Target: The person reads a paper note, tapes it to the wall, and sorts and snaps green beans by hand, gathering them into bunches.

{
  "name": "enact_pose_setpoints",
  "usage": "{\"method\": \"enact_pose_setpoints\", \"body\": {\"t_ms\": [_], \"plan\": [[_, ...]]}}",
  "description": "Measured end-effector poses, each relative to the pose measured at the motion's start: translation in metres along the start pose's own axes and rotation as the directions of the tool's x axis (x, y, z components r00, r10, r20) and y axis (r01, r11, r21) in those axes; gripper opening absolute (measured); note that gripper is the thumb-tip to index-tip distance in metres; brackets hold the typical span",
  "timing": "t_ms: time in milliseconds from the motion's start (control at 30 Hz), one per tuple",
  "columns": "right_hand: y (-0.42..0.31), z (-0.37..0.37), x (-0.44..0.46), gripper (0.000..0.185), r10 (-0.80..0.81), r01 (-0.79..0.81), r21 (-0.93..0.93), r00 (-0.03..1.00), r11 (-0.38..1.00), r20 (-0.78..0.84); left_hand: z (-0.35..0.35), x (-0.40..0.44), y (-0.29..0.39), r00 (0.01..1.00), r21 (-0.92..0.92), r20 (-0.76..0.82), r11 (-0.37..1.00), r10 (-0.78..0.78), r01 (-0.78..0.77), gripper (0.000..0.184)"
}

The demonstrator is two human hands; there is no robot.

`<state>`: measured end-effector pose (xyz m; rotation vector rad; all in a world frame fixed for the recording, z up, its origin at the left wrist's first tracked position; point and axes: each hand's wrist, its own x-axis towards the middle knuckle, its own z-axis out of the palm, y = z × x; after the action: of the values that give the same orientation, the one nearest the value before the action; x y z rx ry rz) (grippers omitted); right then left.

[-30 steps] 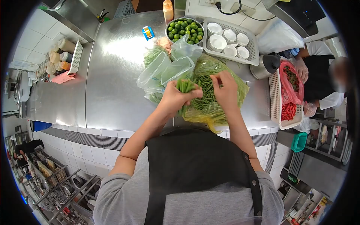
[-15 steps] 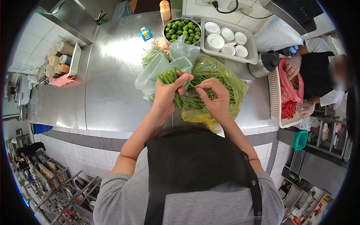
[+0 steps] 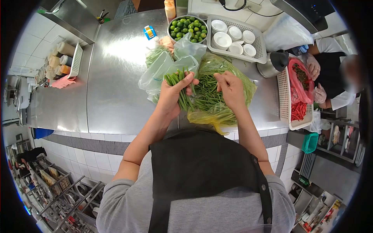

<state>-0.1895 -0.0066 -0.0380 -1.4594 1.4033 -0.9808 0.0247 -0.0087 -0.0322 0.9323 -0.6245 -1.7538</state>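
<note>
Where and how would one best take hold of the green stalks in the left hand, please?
I would take the green stalks by the length showing below the left hand, coming from the right with the right hand. They lie roughly side by side there, so the fingers could likely close across them, whereas the left hand covers their middle.

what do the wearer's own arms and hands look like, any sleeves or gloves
The left hand and right hand are bare, with no gloves. Short grey fabric sleeves leave the forearms uncovered. A black fabric apron with round snaps covers part of the grey shirt.
</note>
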Motion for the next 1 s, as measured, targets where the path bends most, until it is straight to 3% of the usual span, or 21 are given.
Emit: {"method": "enact_pose_setpoints", "body": {"t_ms": [67, 100, 167, 200, 233, 300, 367, 467, 500, 533, 567, 600, 633, 667, 700, 767, 833, 900, 1000], "plan": [[0.018, -0.003, 0.005, 0.025, 0.163, -0.130, -0.406, 0.986, 0.904, 0.047, 0.000, -0.002, 0.003, 0.987, -0.160, 0.029, 0.974, -0.158, 0.161, 0.021], [0.036, 0.000, 0.003, 0.025, 0.163, -0.130, -0.407, 0.985, 0.904, 0.049, -0.001, -0.001, 0.002, 0.987, -0.161, 0.028, 0.974, -0.158, 0.161, 0.021], [0.060, 0.008, -0.005, 0.015, 0.064, 0.120, -0.586, 0.957, 0.802, 0.283, -0.005, 0.003, -0.003, 0.950, -0.385, 0.135, 0.869, -0.280, 0.311, 0.023], [0.061, 0.012, -0.010, 0.010, 0.214, 0.045, -0.645, 0.924, 0.763, 0.318, -0.006, 0.004, -0.005, 0.950, -0.385, 0.137, 0.868, -0.281, 0.313, 0.023], [0.064, 0.017, -0.013, 0.010, 0.215, 0.044, -0.646, 0.924, 0.762, 0.317, -0.005, 0.004, -0.007, 0.948, -0.399, 0.175, 0.860, -0.267, 0.316, 0.023], [0.069, 0.028, -0.019, 0.010, 0.155, 0.218, -0.803, 0.921, 0.555, 0.357, -0.005, 0.004, -0.010, 0.945, -0.416, 0.210, 0.851, -0.252, 0.320, 0.023], [0.071, 0.031, -0.020, 0.013, 0.192, 0.190, -0.815, 0.919, 0.548, 0.344, -0.006, 0.004, -0.011, 0.942, -0.423, 0.204, 0.844, -0.267, 0.330, 0.023], [0.072, 0.024, -0.017, 0.005, 0.095, 0.253, -0.773, 0.923, 0.583, 0.373, -0.013, 0.006, -0.009, 0.916, -0.401, 0.334, 0.846, -0.221, 0.350, 0.024], [0.071, 0.018, -0.012, 0.008, 0.093, 0.171, -0.669, 0.936, 0.724, 0.340, -0.010, 0.005, -0.009, 0.916, -0.402, 0.335, 0.846, -0.218, 0.349, 0.024], [0.068, 0.013, -0.007, 0.010, 0.099, 0.088, -0.537, 0.946, 0.839, 0.309, -0.005, 0.003, -0.008, 0.957, -0.230, 0.207, 0.940, -0.205, 0.251, 0.023], [0.064, 0.008, -0.002, 0.010, 0.098, 0.090, -0.538, 0.945, 0.838, 0.311, 0.000, 0.002, -0.007, 0.984, -0.035, 0.081, 0.986, -0.162, 0.165, 0.022], [0.060, 0.002, 0.003, 0.012, 0.126, -0.006, -0.385, 0.950, 0.923, 0.287, 0.000, 0.002, -0.010, 0.984, -0.036, 0.080, 0.986, -0.160, 0.164, 0.022], [0.055, -0.003, 0.005, 0.013, 0.158, -0.101, -0.216, 0.951, 0.971, 0.267, -0.001, 0.004, -0.014, 0.994, 0.084, 0.041, 0.992, -0.099, 0.095, 0.021], [0.044, -0.007, 0.006, 0.014, 0.132, -0.092, -0.157, 0.954, 0.983, 0.270, -0.001, 0.005, -0.017, 0.999, 0.206, 0.010, 0.978, -0.032, 0.030, 0.021], [0.032, -0.008, 0.006, 0.014, 0.132, -0.091, -0.159, 0.954, 0.983, 0.268, 0.000, 0.005, -0.018, 0.999, 0.206, 0.013, 0.978, -0.032, 0.029, 0.021], [0.013, -0.005, 0.006, 0.018, 0.069, -0.109, 0.176, 0.974, 0.978, 0.217, 0.002, 0.004, -0.019, 0.995, 0.492, 0.022, 0.868, -0.094, 0.071, 0.020], [0.008, -0.004, 0.004, 0.020, 0.070, -0.123, 0.229, 0.972, 0.966, 0.225, -0.001, 0.008, -0.034, 0.998, 0.544, 0.066, 0.839, -0.019, -0.020, 0.020], [0.006, -0.002, 0.003, 0.022, 0.071, -0.138, 0.283, 0.970, 0.949, 0.234, -0.004, 0.009, -0.041, 0.979, 0.668, 0.191, 0.723, 0.065, -0.178, 0.021], [0.005, 0.003, 0.003, 0.018, 0.041, -0.101, 0.318, 0.981, 0.943, 0.188, -0.007, 0.008, -0.038, 0.985, 0.702, 0.163, 0.695, 0.050, -0.152, 0.022]]}}
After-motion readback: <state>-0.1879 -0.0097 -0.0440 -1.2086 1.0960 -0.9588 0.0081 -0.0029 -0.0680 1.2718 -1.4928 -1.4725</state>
